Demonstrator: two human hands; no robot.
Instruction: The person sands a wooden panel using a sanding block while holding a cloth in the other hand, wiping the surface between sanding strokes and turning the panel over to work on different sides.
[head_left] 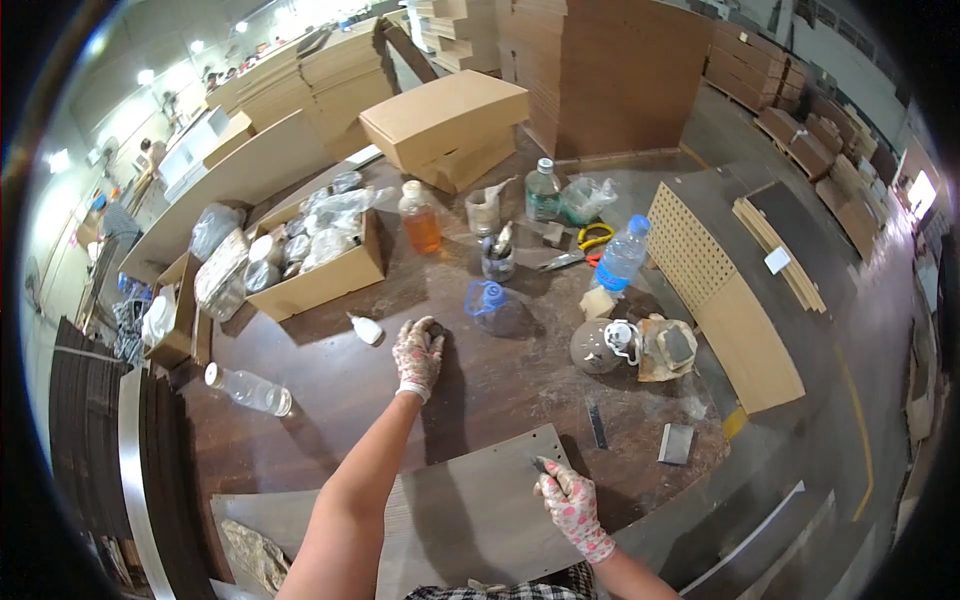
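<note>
My left hand, in a white glove with a red print, reaches out over the brown tabletop. Its fingers are curled round something dark and small that I cannot make out. A white squeeze bottle with a narrow tip lies to its left. Nearer to me, my right hand, gloved alike, is closed on a small dark-tipped tool; its exact kind is hidden by the fingers. The tool is over the right part of a grey wood-grain board, which has small holes near its right end.
Bottles stand across the table, among them one with amber liquid and a blue-capped one. Yellow-handled scissors lie near a tool cup. A carton of jars sits left; a perforated board borders the right edge.
</note>
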